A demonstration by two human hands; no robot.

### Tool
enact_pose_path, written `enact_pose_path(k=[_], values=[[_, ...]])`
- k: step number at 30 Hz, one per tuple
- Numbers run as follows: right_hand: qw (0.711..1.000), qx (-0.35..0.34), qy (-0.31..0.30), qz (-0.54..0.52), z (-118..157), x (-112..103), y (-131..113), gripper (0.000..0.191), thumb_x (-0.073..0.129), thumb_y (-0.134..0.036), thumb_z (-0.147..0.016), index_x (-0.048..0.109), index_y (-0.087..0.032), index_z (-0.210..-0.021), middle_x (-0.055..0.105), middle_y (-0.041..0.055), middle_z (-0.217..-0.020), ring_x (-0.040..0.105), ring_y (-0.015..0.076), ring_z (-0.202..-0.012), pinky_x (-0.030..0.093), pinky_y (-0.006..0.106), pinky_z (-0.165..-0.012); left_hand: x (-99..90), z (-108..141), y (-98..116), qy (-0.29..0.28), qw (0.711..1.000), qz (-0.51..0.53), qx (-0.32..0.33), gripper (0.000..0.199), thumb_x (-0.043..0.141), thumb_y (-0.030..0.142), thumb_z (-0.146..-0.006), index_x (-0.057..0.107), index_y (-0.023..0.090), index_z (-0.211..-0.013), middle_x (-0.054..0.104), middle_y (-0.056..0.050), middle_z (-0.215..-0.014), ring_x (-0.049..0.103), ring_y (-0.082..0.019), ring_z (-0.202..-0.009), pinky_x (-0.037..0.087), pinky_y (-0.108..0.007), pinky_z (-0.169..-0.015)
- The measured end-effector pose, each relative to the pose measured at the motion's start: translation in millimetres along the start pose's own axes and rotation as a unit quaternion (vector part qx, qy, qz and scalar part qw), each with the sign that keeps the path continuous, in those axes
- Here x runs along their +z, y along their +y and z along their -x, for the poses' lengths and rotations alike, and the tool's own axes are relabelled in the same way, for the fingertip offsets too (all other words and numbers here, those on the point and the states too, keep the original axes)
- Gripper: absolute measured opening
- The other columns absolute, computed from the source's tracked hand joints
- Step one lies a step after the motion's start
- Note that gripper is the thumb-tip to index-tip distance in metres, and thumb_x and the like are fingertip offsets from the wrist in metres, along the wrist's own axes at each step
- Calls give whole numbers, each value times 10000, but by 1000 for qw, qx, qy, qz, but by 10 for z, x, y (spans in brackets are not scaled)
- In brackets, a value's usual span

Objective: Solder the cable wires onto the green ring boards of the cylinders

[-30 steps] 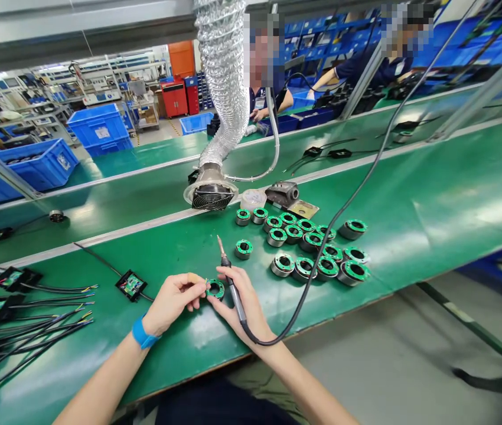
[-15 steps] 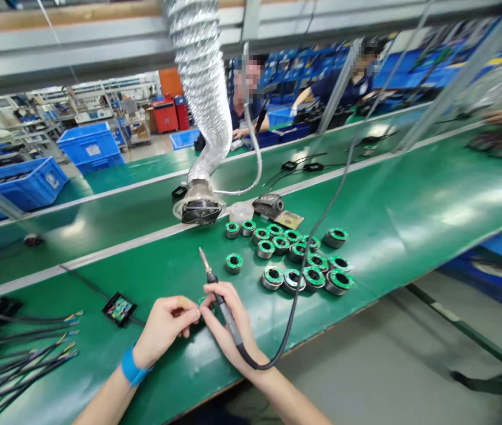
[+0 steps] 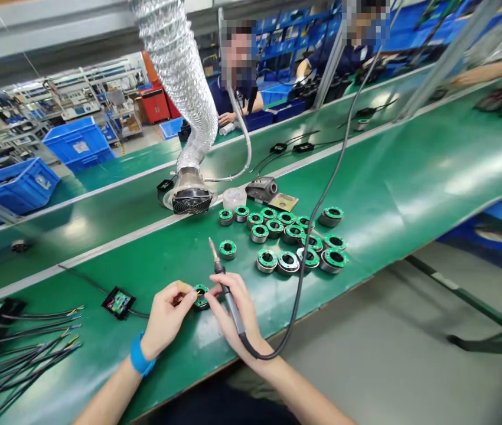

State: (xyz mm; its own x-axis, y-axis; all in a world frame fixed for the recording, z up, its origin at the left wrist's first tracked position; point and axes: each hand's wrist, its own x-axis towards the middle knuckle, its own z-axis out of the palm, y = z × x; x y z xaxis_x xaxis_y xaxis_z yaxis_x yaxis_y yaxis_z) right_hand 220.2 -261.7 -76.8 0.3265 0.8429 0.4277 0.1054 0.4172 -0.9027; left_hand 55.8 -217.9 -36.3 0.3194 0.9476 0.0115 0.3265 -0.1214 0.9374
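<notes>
My left hand (image 3: 170,310), with a blue band at the wrist, pinches the thin wire end of a black cable. That cable runs from a small open circuit-board box (image 3: 119,302) on the left and passes under the hand. Between my hands lies a ring-shaped motor stator (image 3: 202,297) with a green circuit board on top, and a bit of yellow wire shows over it. My right hand (image 3: 235,307) is closed around a soldering iron (image 3: 232,310), its tip pointing up and away. The right thumb and forefinger reach the stator's right edge.
Several more green-topped stators (image 3: 293,234) stand to the right. Behind them are the iron holder (image 3: 263,188) and a fume extractor fan (image 3: 191,200) under a foil duct. Black cables (image 3: 25,360) with bare ends lie at left. Co-workers (image 3: 238,77) sit across the bench.
The stator between my hands has come into fuller view as my fingers moved apart a little. My view has shifted slightly. The soldering iron stays in my right hand.
</notes>
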Motion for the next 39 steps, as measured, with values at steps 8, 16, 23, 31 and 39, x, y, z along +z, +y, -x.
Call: enact_pose_path(k=[8,16,23,31,39], values=[[995,20,86,33,211,-406,81,161,592,-242,-1018,752,-231,-1001,645,-49,-619,610,108,-482,513,217,-510,60,-58,63,-28,994,-93,43,243,643,344,-958,683,162,-802,549,-67,-1019,513,-123,-746,392,-223,-583],[996,16,80,37,317,-472,100,292,535,-280,-1033,736,-198,-837,599,-36,-520,600,134,-439,439,236,-427,35,-102,54,-81,992,-97,31,232,611,299,-975,628,161,-790,562,-71,-1042,516,-120,-760,389,-217,-585],[997,21,57,43,289,-465,72,289,522,-264,-1037,726,-199,-842,591,-42,-502,613,139,-445,450,239,-442,41,-123,20,-92,990,-102,33,208,608,279,-976,655,163,-810,560,-77,-1054,537,-122,-771,413,-220,-591],[996,-12,46,73,282,-482,17,240,528,-200,-1014,722,-231,-876,610,-61,-532,633,130,-466,510,252,-511,35,-115,3,-83,990,-111,37,175,619,256,-958,650,166,-812,581,-81,-1062,585,-138,-824,456,-213,-609],[988,-78,49,123,259,-483,-56,213,554,-166,-970,724,-245,-868,658,-52,-574,664,143,-503,576,291,-596,50,-115,-8,-70,987,-136,53,148,630,248,-946,647,171,-821,602,-87,-1055,590,-142,-812,455,-205,-584]])
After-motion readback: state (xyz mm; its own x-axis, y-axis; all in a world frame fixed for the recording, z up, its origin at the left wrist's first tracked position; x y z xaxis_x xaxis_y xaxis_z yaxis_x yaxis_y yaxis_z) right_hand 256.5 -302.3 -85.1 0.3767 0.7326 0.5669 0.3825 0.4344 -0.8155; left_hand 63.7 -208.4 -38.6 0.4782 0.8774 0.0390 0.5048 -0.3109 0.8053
